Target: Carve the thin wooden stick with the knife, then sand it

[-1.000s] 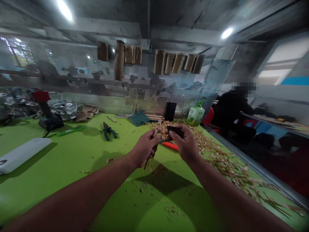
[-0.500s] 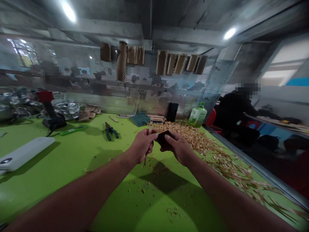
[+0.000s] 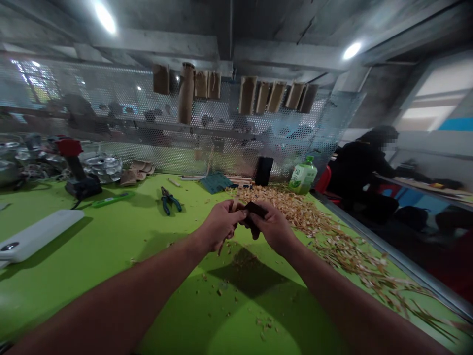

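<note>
Over the green tabletop, my left hand [image 3: 222, 223] is closed round a thin bamboo strip [image 3: 235, 201]; its pale upper end stands out above the fingers and its lower end pokes out below. Close on the right, my right hand [image 3: 272, 223] pinches a dark folded sheet that looks like sandpaper [image 3: 256, 209]. The two hands nearly meet, and the sheet's left edge is at the left fingertips. Fingers hide whether the sheet wraps round the strip.
Shavings [image 3: 295, 209] heap behind and to the right. Pliers [image 3: 169, 199], a green knife [image 3: 113, 199], a white power bank [image 3: 40, 236] and a cordless drill [image 3: 76, 167] lie left. A green bottle [image 3: 303, 175] and a black phone [image 3: 263, 170] stand at the back. A person [image 3: 364, 162] sits right.
My right hand has tilted the dark sheet flatter and brought it slightly closer to my left hand. The strip leans further right at its top.
</note>
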Demonstrator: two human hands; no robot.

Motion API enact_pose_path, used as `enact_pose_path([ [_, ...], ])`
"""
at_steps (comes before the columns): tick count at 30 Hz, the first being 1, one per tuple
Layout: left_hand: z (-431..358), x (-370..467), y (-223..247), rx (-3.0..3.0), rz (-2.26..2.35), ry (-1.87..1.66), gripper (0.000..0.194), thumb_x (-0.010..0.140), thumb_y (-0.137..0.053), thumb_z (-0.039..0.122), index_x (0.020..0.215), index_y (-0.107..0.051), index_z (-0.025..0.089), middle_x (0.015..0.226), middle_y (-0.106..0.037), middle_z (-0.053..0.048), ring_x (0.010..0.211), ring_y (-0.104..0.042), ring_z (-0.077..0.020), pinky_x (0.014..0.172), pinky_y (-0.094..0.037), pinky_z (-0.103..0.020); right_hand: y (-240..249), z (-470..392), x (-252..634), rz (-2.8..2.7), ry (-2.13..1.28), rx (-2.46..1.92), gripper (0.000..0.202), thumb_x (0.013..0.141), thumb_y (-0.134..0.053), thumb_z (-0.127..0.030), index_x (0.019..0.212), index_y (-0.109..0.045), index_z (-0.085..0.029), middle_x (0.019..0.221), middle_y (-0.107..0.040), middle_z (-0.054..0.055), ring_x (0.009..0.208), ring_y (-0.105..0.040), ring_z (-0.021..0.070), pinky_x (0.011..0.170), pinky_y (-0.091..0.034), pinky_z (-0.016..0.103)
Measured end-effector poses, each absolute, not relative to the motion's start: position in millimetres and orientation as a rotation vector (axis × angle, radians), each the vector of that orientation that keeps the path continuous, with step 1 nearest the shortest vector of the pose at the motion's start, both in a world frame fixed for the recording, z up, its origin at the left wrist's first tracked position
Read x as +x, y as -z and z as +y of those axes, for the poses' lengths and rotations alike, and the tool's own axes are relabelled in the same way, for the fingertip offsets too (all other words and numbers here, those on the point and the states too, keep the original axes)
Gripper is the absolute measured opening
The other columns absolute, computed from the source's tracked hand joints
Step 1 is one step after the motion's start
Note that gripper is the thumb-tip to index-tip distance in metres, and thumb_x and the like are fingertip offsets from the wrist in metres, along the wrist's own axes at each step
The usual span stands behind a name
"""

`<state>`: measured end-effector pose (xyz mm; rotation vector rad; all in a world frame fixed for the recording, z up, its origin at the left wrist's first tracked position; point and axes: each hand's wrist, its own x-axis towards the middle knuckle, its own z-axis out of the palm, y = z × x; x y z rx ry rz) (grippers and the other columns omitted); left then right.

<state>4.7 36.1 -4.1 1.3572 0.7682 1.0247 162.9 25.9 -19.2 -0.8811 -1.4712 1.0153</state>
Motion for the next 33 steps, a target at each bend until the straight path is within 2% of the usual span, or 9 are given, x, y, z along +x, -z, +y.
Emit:
enact_pose_path([
  [4,39.0,3.5,5.4,1.379,0.792,-1.071,0.018,0.076,-0.067,0.031,0.084,-0.059,0.018,0.05,-0.049,0.008,0.032,-0.027,-0.0025,0.031,-0.022,-0.016,16.4,25.6,167.0,-1.386,-1.149,-0.776,0.034,0.071,-0.075,-0.032,0.099,-0.06,-0.022,0.073,-0.064,-0.004,0.047,-0.052,0.0084,0.038,-0.047,0.022],
  [9,37.5,4.1,2.8,1.37,0.783,-1.074,0.016,0.074,-0.068,0.026,0.083,-0.062,0.015,0.043,-0.044,0.009,0.033,-0.03,-0.0035,0.036,-0.025,-0.017,17.7,28.3,171.1,-1.421,-1.166,-0.783,0.03,0.07,-0.076,-0.03,0.096,-0.068,-0.018,0.077,-0.067,0.001,0.053,-0.055,0.0094,0.043,-0.048,0.021],
  [15,48.1,-0.9,3.8,1.596,0.783,-1.079,0.021,0.073,-0.068,0.032,0.08,-0.063,0.013,0.067,-0.063,-0.001,0.061,-0.056,-0.0124,0.059,-0.043,-0.022,19.1,33.3,173.3,-1.449,-1.132,-0.852,0.029,0.069,-0.073,-0.035,0.092,-0.065,-0.018,0.07,-0.063,-0.001,0.049,-0.051,0.0091,0.042,-0.044,0.022],
  [19,59.5,-12.7,-1.2,1.65,1.054,-1.273,0.034,0.084,-0.056,0.047,0.073,-0.059,0.015,0.065,-0.057,0.001,0.051,-0.044,-0.0085,0.048,-0.032,-0.022,20.7,38.1,181.0,-1.568,-1.048,-1.144,0.027,0.071,-0.066,-0.035,0.091,-0.063,-0.016,0.065,-0.061,-0.001,0.046,-0.047,0.0086,0.039,-0.037,0.02],
  [22,63.2,-18.3,-6.3,1.491,0.974,-1.253,0.028,0.09,-0.046,0.041,0.087,-0.059,0.017,0.062,-0.056,0.002,0.041,-0.036,-0.007,0.042,-0.028,-0.021,23.9,37.9,181.9,-1.684,-1.108,-1.292,0.027,0.073,-0.064,-0.032,0.096,-0.065,-0.017,0.063,-0.063,0.0,0.046,-0.049,0.0107,0.041,-0.036,0.021],
  [25,62.0,-19.5,-9.0,1.334,0.887,-1.172,0.022,0.091,-0.045,0.036,0.093,-0.055,0.017,0.062,-0.06,0.0,0.046,-0.048,-0.0103,0.047,-0.037,-0.022,24.2,35.1,178.4,-1.921,-0.842,-1.499,0.033,0.075,-0.066,-0.033,0.106,-0.066,-0.021,0.086,-0.07,0.006,0.07,-0.061,0.0171,0.06,-0.045,0.027],
  [27,60.1,-19.3,-9.7,1.256,0.843,-1.127,0.021,0.09,-0.049,0.035,0.089,-0.057,0.016,0.067,-0.064,-0.002,0.057,-0.056,-0.012,0.054,-0.042,-0.023,21.3,33.3,177.9,-1.982,-0.598,-1.601,0.037,0.076,-0.067,-0.035,0.11,-0.065,-0.021,0.099,-0.069,0.009,0.085,-0.061,0.0217,0.071,-0.044,0.031],
  [30,58.6,-19.0,-10.5,1.172,0.827,-1.153,0.017,0.084,-0.06,0.029,0.079,-0.063,0.012,0.066,-0.06,0.0,0.055,-0.049,-0.0072,0.051,-0.036,-0.019,15.4,32.8,183.2,-1.993,-0.391,-1.656,0.04,0.076,-0.067,-0.034,0.113,-0.062,-0.02,0.088,-0.067,0.008,0.076,-0.058,0.0207,0.065,-0.04,0.03],
  [33,59.5,-18.9,-10.7,1.097,0.817,-1.169,0.013,0.081,-0.064,0.024,0.076,-0.065,0.012,0.055,-0.047,0.006,0.044,-0.035,-0.0041,0.044,-0.028,-0.018,13.8,35.5,191.7,-2.159,-0.31,-1.568,0.034,0.069,-0.073,-0.03,0.1,-0.065,-0.02,0.078,-0.063,0.003,0.067,-0.054,0.0163,0.061,-0.039,0.027],
])
